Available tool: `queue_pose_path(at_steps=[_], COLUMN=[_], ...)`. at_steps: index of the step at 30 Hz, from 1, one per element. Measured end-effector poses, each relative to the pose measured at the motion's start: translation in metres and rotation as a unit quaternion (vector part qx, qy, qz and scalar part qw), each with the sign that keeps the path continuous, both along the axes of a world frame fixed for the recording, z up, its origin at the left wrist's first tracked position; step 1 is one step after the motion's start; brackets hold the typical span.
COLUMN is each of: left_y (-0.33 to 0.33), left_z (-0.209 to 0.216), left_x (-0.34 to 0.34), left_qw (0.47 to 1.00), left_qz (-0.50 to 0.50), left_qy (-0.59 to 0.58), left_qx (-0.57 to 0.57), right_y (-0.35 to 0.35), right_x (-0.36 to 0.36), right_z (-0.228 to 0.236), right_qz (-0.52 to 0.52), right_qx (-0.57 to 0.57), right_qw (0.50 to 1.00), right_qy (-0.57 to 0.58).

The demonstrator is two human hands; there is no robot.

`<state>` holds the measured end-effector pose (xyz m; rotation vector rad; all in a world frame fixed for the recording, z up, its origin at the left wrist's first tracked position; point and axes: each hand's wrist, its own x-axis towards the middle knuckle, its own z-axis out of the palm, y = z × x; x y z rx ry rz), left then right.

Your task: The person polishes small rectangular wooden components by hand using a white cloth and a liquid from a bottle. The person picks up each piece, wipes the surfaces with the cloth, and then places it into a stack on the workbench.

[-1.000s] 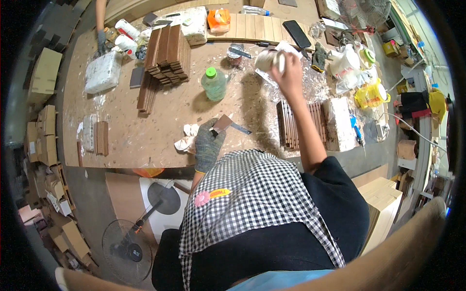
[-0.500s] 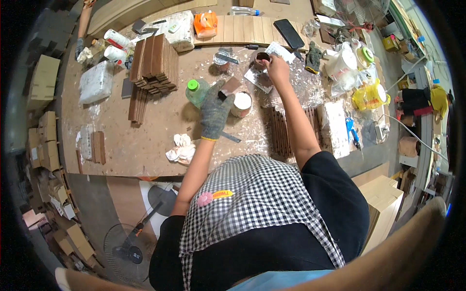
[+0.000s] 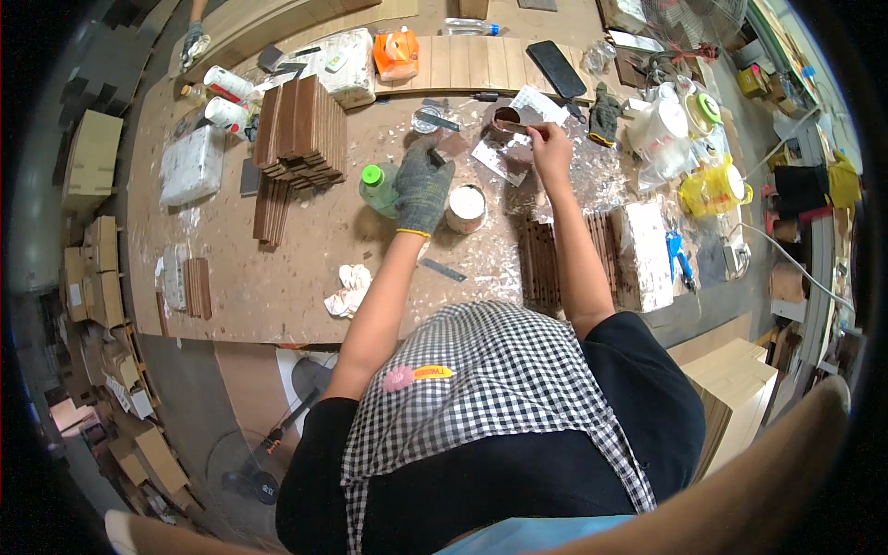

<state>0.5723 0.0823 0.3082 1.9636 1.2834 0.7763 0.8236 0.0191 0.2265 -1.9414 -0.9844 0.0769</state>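
My left hand [image 3: 424,194], in a grey knit glove, is closed on a small flat brown wood piece [image 3: 452,146]. It is beside a green-capped bottle [image 3: 377,190] and an open white-filled can [image 3: 466,202]. My bare right hand [image 3: 551,151] pinches a thin flat strip-like tool [image 3: 520,128], whose far end is at the mouth of a small brown-stained cup [image 3: 500,129]. Its exact kind is too small to tell. The cup is next to a stained white sheet [image 3: 500,164]. A clear tub [image 3: 426,120] with a metal blade [image 3: 440,121] across it is just beyond my glove.
A tall stack of brown boards [image 3: 301,129] is at left, more boards [image 3: 541,264] stand under my right forearm. A crumpled cloth [image 3: 349,290] and metal strip [image 3: 443,269] lie near. A phone [image 3: 555,69] and spare glove [image 3: 604,115] lie beyond. Another person's gloved hand [image 3: 192,44] is far left.
My right hand has drawn back from the cup toward the right, and the thin tool now shows. My left hand still holds the wood piece. The other person's hand has moved farther back.
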Motion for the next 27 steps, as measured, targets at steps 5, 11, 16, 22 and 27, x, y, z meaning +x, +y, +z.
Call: queue_pose_path(at_steps=[5, 11, 16, 22, 27], left_y=[0.010, 0.023, 0.004, 0.006, -0.001], left_z=[-0.001, -0.014, 0.002, -0.004, 0.002], left_x=[0.030, 0.034, 0.040, 0.032, 0.025], left_qw=[1.000, 0.996, 0.996, 0.992, 0.988], left_qz=[-0.013, -0.013, -0.029, -0.023, 0.003], left_qy=[0.014, -0.040, -0.054, -0.115, -0.142], left_qx=[0.019, -0.078, -0.060, -0.051, -0.053], right_y=[-0.019, -0.030, -0.036, -0.042, -0.046], right_x=[0.004, -0.039, -0.038, -0.063, -0.054], right_z=[-0.015, 0.045, 0.033, 0.063, 0.055], right_qz=[-0.014, 0.034, 0.006, 0.042, 0.020], right_qx=[0.130, 0.135, 0.181, 0.131, 0.207], right_qw=[0.852, 0.798, 0.833, 0.803, 0.835], right_qy=[0.507, 0.586, 0.523, 0.580, 0.509])
